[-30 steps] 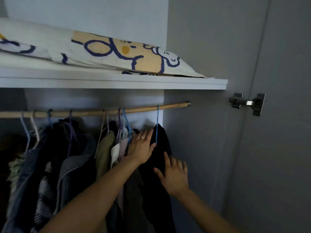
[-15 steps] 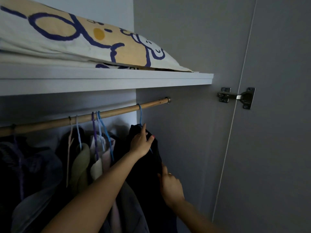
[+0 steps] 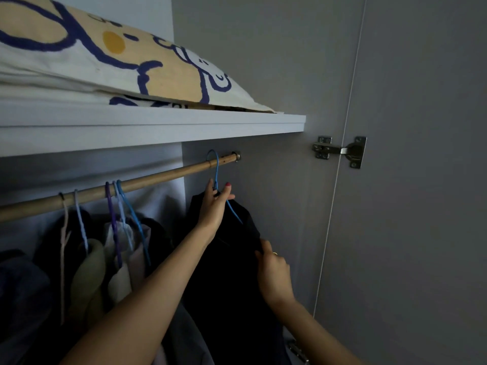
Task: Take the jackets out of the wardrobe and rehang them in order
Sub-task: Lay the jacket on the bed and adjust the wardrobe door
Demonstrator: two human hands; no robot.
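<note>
The left hand [image 3: 215,206] pinches the blue hanger [image 3: 216,169] of the black jacket [image 3: 232,259], hooked at the right end of the wooden rod [image 3: 158,177]. The right hand [image 3: 274,275] grips the jacket's side

A single head-worn wide-angle view looked forward and slightly upward into the wardrobe at close range; the shelf [image 3: 158,127] filled the frame's upper left, the rail [image 3: 158,177] crossing centre left

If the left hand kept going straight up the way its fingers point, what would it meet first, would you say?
Probably the wooden rail, near its right end where the blue hanger hooks on. The left hand pinches that hanger's neck just below; depth is hard to judge.
</note>
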